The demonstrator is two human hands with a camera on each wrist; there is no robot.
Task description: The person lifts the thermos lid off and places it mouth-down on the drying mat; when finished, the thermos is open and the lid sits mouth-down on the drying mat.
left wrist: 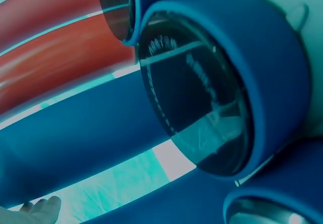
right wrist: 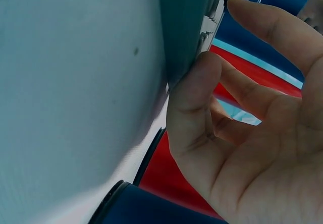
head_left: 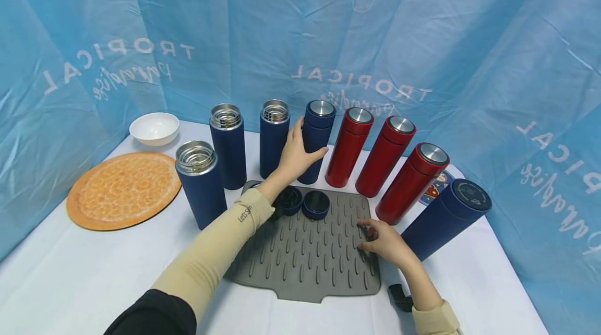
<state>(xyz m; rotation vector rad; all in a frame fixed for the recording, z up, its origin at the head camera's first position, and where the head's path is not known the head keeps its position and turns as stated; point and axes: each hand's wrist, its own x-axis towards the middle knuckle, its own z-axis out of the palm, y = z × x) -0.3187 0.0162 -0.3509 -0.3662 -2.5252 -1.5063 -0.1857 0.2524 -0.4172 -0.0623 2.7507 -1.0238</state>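
Observation:
My left hand (head_left: 297, 155) is beside a capped dark blue thermos (head_left: 317, 142), fingers at its left side and thumb extended across its front. In the left wrist view, its fingertips (left wrist: 48, 209) show beside the blue cylinders; contact is unclear. Below that arm, two dark blue lids (head_left: 316, 204) lie on a grey ridged mat (head_left: 319, 267). My right hand (head_left: 386, 241) hovers at or rests on the mat's right edge, fingers loosely bent and holding nothing. Uncapped blue thermoses (head_left: 202, 189) stand at left, steel mouths showing.
Three red thermoses (head_left: 347, 152) with silver-topped lids stand right of centre. Another blue thermos (head_left: 443, 220) is beyond my right hand. A white bowl (head_left: 155, 129) and a round orange mat (head_left: 127, 189) are at left. A patterned card (head_left: 434, 191) lies behind the red thermoses.

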